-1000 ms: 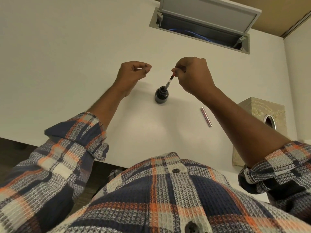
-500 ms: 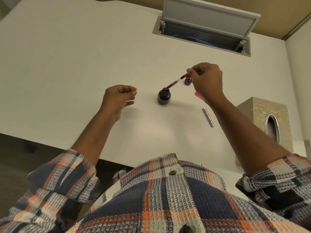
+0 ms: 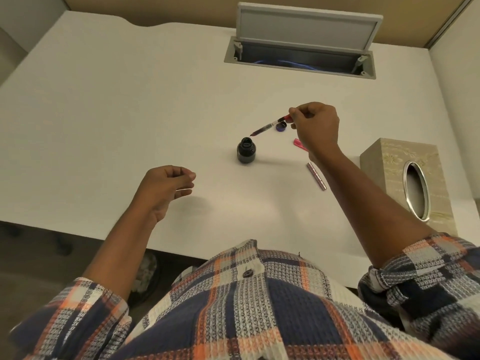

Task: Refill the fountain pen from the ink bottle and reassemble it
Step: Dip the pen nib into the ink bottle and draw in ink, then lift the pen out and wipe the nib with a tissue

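Right hand [image 3: 315,128] pinches one converter [image 3: 270,126] above one ink bottle [image 3: 246,150]; left hand [image 3: 166,188] loosely curled, empty.

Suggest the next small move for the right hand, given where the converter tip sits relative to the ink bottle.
Probably hold the converter over the open ink bottle a moment to let any drip fall in. The right hand pinches its red end, and the tip hangs just above the bottle mouth, out of the ink. The left hand waits nearby, loosely curled; what it holds, if anything, is unclear.
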Motion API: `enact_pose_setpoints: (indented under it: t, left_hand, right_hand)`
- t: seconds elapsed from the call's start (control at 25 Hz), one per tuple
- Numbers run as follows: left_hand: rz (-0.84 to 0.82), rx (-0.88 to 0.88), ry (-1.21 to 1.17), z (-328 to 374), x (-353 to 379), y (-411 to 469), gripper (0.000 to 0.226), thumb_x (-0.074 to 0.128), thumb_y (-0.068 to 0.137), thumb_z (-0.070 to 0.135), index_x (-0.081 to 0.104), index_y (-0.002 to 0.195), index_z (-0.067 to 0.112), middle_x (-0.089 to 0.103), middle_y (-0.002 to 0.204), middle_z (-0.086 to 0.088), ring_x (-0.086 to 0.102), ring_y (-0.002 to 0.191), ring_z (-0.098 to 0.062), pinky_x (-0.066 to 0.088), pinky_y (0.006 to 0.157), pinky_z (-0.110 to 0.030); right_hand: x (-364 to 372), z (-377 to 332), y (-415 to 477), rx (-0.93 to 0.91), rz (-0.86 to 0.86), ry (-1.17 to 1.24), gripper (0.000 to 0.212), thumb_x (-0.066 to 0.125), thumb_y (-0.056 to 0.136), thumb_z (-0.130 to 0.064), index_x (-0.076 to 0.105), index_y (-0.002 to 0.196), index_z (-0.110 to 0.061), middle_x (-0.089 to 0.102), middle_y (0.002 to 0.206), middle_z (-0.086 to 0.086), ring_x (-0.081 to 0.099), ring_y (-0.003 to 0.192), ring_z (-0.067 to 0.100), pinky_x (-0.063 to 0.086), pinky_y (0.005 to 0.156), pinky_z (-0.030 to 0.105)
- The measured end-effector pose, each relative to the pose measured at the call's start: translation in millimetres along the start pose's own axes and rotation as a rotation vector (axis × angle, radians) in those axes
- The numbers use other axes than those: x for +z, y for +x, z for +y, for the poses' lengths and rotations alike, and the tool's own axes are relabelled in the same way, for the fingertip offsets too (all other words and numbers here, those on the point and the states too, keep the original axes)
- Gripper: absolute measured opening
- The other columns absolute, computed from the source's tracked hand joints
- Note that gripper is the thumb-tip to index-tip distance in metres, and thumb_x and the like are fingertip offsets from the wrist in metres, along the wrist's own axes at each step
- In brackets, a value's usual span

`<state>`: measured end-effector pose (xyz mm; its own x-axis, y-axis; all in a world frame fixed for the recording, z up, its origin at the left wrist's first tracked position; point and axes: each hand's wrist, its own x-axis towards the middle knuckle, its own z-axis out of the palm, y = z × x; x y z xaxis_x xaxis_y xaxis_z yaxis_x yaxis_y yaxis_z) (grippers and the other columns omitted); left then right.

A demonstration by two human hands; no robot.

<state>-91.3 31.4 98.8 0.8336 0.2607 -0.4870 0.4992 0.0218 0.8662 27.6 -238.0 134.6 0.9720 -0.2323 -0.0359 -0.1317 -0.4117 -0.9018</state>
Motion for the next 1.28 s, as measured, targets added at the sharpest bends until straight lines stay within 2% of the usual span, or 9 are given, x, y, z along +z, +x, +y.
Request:
enact_pose_setpoints:
  t: [0.12,0.2,0.36,0.48,0.64,0.8,1.04,1.28]
  left_hand:
    - [-0.065,-0.020,-0.021,-2,19,-13,0.003,0.068,0.082,0.006,0.068,0.085,0.007,0.066,0.087,-0.010,0.064,0.084,-0.026,0.055,0.079,-0.036]
    - [-0.092,-0.025,-0.050,-3,41,-21,0.006,0.068,0.083,0.008,0.069,0.089,0.006,0.067,0.089,-0.010,0.066,0.083,-0.024,0.056,0.079,-0.036]
    - [-0.106,-0.051,-0.269,3,92,-30,0.014,0.066,0.085,0.010,0.068,0.097,0.002,0.067,0.086,-0.009,0.065,0.078,-0.021,0.057,0.073,-0.030]
    - [-0.082,-0.021,-0.453,25,122,-31,0.014,0.068,0.084,0.011,0.069,0.096,0.004,0.068,0.091,-0.009,0.065,0.077,-0.018,0.056,0.069,-0.027]
    - [-0.073,0.111,-0.592,61,143,-29,0.019,0.070,0.083,0.013,0.070,0.101,0.008,0.070,0.093,-0.004,0.066,0.081,-0.017,0.054,0.072,-0.027]
    - [-0.118,0.208,-0.614,79,156,-34,0.010,0.066,0.085,0.012,0.072,0.094,0.013,0.073,0.080,0.004,0.067,0.080,-0.014,0.053,0.074,-0.028]
    - [-0.120,0.198,-0.681,81,167,-37,0.010,0.063,0.087,0.010,0.071,0.092,0.012,0.074,0.081,0.002,0.067,0.085,-0.019,0.054,0.072,-0.028]
    - [-0.122,0.242,-0.685,79,160,-31,0.010,0.060,0.090,0.011,0.070,0.092,0.011,0.071,0.091,-0.003,0.066,0.088,-0.018,0.054,0.073,-0.025]
  right_hand:
    - [-4,6,-8,0.158,-0.004,0.186,0.019,0.063,0.089,-0.019,0.069,0.071,-0.017,0.072,0.070,-0.004,0.064,0.058,0.001,0.052,0.069,0.023]
    - [-5,8,-16,0.314,-0.022,0.378,0.020,0.063,0.090,-0.018,0.069,0.072,-0.014,0.072,0.067,-0.002,0.060,0.059,0.005,0.048,0.066,0.026]
    - [-11,5,-34,0.672,-0.103,0.727,0.010,0.065,0.089,-0.018,0.068,0.084,-0.010,0.072,0.065,-0.002,0.057,0.060,0.005,0.041,0.059,0.019]
    - [-15,-1,-45,0.809,-0.180,0.919,0.011,0.066,0.089,-0.018,0.068,0.082,-0.009,0.073,0.071,0.001,0.058,0.062,0.006,0.041,0.058,0.019]
    - [-23,-18,-53,0.861,-0.242,1.041,0.014,0.065,0.089,-0.019,0.068,0.084,-0.006,0.073,0.074,0.002,0.057,0.064,0.008,0.040,0.061,0.021]
    - [-34,-26,-59,0.884,-0.235,1.107,0.012,0.067,0.087,-0.018,0.068,0.089,-0.006,0.074,0.074,0.002,0.058,0.063,0.008,0.040,0.062,0.021]
    - [-46,-22,-68,0.894,-0.195,1.139,0.011,0.069,0.086,-0.017,0.068,0.091,-0.008,0.074,0.081,0.005,0.059,0.060,0.008,0.042,0.058,0.022]
    - [-39,-26,-77,0.875,-0.224,1.108,0.021,0.070,0.085,-0.020,0.068,0.099,-0.004,0.073,0.084,0.005,0.058,0.061,0.007,0.042,0.059,0.021]
